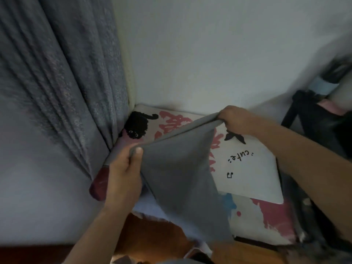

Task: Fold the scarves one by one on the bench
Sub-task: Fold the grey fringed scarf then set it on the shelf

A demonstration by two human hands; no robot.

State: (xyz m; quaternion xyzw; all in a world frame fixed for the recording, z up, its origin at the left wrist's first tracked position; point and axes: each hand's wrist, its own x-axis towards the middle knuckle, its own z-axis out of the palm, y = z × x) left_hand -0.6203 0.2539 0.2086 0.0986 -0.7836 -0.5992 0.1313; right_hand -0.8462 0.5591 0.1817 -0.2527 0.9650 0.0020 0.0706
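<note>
A plain grey scarf (181,168) hangs stretched between my two hands above the bench. My left hand (125,168) pinches its near upper corner, thumb on top of the cloth. My right hand (234,119) grips the far upper corner, fingers curled round the edge. The rest of the scarf droops down toward me over the bench's front edge. The bench (253,176) carries a white cushion cover printed with pink shapes, black cats and the word "cute". A dark red cloth (99,183) and a pale bluish cloth (144,206) lie under the scarf at the bench's left end.
A grey curtain (62,82) hangs at the left and touches the bench's far left corner. A white wall (209,54) stands behind the bench. Dark furniture with a pink item (320,115) sits at the right. Brown wooden floor (152,231) shows below.
</note>
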